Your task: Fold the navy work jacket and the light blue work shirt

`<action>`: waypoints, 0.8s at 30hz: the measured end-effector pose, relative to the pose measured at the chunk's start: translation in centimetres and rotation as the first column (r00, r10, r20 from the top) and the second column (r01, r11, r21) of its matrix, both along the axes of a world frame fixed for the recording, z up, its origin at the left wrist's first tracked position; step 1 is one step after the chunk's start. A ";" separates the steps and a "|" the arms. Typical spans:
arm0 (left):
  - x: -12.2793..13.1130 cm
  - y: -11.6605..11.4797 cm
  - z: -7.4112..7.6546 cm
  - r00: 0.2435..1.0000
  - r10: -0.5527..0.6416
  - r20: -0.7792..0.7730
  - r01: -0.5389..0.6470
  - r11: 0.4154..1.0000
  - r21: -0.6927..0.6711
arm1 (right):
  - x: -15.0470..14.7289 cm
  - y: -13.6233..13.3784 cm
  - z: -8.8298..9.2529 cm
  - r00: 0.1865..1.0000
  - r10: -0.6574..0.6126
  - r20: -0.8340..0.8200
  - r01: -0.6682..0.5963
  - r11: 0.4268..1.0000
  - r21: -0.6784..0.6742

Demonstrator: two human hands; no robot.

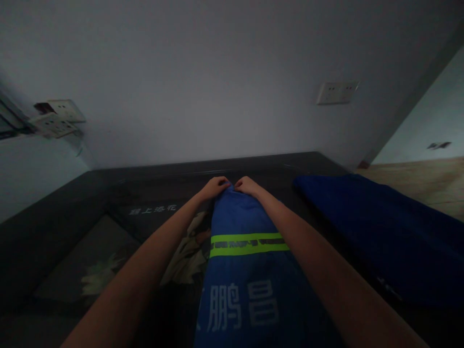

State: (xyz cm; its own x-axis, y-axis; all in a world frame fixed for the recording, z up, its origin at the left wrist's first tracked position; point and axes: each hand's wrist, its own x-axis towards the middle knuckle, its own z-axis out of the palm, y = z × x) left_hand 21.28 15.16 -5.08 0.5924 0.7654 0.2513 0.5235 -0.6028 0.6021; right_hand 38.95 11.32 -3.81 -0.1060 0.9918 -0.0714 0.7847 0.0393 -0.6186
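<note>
A blue work garment with a yellow-green reflective band and pale printed characters lies lengthwise on a dark table, running away from me. My left hand and my right hand meet at its far end, side by side. Both have their fingers curled down, pinching the far edge of the blue cloth. My forearms run along either side of the garment.
A second dark blue cloth lies to the right on the table. The tabletop shows a pale flower picture and lettering. Wall sockets sit at the left and upper right. Tan floor shows far right.
</note>
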 end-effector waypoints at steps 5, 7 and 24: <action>0.9 -0.1 -0.2 1.000 0.021 -0.002 -0.021 0.999 0.046 | -0.7 0.0 -0.3 0.997 -0.039 0.065 0.035 0.997 0.063; 1.2 -0.2 -0.7 0.999 0.040 -0.025 -0.039 0.998 0.057 | -0.3 -0.3 -0.1 0.996 -0.038 0.083 0.031 0.996 0.079; 2.2 -0.3 -1.3 0.914 0.232 -0.332 -0.183 0.968 0.173 | -0.6 -4.9 -1.1 0.937 -0.150 0.314 0.090 0.976 0.199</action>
